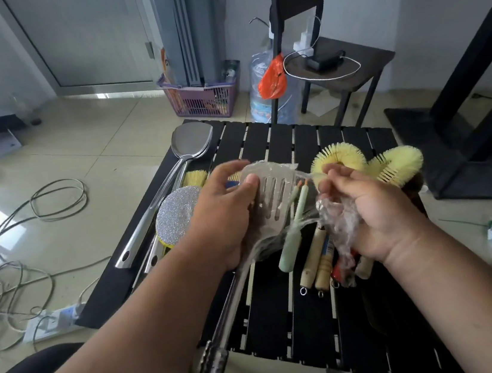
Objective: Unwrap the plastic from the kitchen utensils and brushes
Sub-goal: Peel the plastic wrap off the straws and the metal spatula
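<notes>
Head view: left hand (225, 207) grips slotted spatula (273, 192) by blade, held over worktop (282, 137). Right hand (376, 210) clutches bunched plastic wrap (334, 215), strands stretched back to blade. Film looks thin, clingy, tears easy; steel stiff, so hold blade edge, pull rightward. Brushes (398, 163) far right.

A shiny, smooth metal slotted spatula (274, 195) is showing through thin, clear, crinkled plastic wrap (337, 215). On the matt black slatted desk (317, 308) are lying a polished steel turner (191, 140), a glittery silver scouring pad (176, 215), yellow bristly brushes (398, 163) and pale wooden handles (313, 258). The floor tiles (101, 142) are looking glossy.
</notes>
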